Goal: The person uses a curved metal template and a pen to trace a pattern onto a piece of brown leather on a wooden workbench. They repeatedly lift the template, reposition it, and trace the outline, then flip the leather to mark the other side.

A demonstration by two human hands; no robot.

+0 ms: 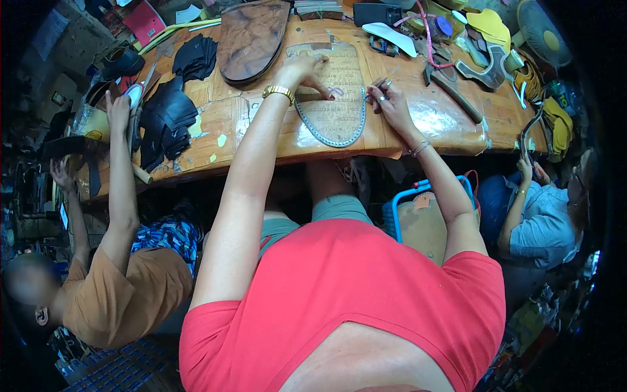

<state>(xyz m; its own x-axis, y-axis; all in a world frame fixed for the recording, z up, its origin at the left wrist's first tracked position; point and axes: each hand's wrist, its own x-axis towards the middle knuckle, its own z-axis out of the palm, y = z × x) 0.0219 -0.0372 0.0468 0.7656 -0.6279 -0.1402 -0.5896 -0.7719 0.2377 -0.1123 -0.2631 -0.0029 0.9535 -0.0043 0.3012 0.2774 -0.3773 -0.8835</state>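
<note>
A tan sole-shaped pattern piece (336,98) lies on the wooden workbench (418,124), edged by a grey beaded strip (326,136) that curves round its near end. My left hand (307,68) presses down on the piece near its left edge, fingers spread; a gold watch sits on that wrist. My right hand (388,98) pinches the strip at the piece's right edge, with rings on the fingers.
Black leather cutouts (166,114) are stacked at the bench's left. A dark brown oval board (251,36) lies behind. Tools, scissors and yellow soles clutter the right. A person in brown (124,281) reaches onto the bench at left; another in blue (542,219) sits right.
</note>
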